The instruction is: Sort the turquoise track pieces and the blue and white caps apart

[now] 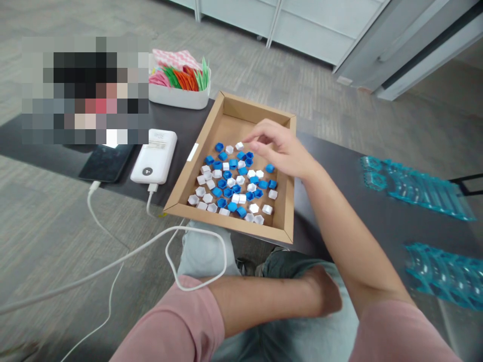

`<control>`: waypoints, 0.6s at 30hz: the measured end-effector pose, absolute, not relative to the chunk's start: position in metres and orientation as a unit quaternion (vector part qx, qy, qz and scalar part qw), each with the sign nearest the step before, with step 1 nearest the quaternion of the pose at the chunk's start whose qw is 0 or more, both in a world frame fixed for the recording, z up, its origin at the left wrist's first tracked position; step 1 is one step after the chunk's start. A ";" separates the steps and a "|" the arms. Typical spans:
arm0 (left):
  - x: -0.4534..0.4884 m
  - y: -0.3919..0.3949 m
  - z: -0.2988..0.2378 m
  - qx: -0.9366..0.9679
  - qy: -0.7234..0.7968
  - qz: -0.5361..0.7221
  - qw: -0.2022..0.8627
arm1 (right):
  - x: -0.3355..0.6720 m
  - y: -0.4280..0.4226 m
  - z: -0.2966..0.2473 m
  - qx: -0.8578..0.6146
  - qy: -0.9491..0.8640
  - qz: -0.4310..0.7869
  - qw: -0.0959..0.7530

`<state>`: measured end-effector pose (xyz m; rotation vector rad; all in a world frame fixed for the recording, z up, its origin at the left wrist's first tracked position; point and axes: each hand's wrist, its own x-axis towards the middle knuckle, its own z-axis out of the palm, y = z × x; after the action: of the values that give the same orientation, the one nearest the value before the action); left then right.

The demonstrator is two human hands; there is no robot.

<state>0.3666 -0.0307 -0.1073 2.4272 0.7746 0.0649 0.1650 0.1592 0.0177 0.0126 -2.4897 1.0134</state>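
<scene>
A shallow cardboard tray [196, 168] lies on a dark table and holds several small blue and white hexagonal pieces [234, 183]. My right hand [281, 148] hovers over the far part of the tray, fingers curled down with the fingertips just above a white piece [239, 146] near the top of the pile. Nothing shows between the fingers. My left hand [326, 291] rests on my lap below the table edge, tucked against my right forearm; its fingers are hidden.
A white power bank [154, 156] and a dark phone [105, 162] lie left of the tray, with white cables [166, 246] hanging off the table edge. A white box of coloured folded papers [179, 80] stands behind. Teal plastic trays [415, 186] lie at the right.
</scene>
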 end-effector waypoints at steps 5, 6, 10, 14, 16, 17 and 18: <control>0.367 -0.036 -0.110 0.908 0.310 0.022 0.280 | 0.245 0.199 0.010 -0.166 -0.868 0.329 0.332; 0.366 -0.037 -0.111 0.909 0.311 0.033 0.275 | 0.263 0.208 0.006 -0.195 -0.863 0.317 0.342; 0.362 -0.043 -0.114 0.911 0.308 0.037 0.273 | 0.326 0.237 -0.012 -0.227 -0.893 0.266 0.285; 0.362 -0.046 -0.116 0.916 0.303 0.017 0.262 | 0.352 0.244 -0.023 -0.236 -0.915 0.287 0.157; 0.362 -0.047 -0.115 0.918 0.306 0.013 0.253 | 0.351 0.242 -0.025 -0.253 -0.910 0.303 0.124; 0.361 -0.048 -0.115 0.919 0.306 0.011 0.250 | 0.349 0.240 -0.026 -0.255 -0.909 0.309 0.117; 0.361 -0.048 -0.115 0.919 0.305 0.010 0.250 | 0.346 0.239 -0.026 -0.253 -0.908 0.313 0.113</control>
<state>0.3611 -0.0477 -0.1145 2.5029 0.8298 0.0268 0.3460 0.2388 -0.0263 -0.7432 -2.6652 0.9174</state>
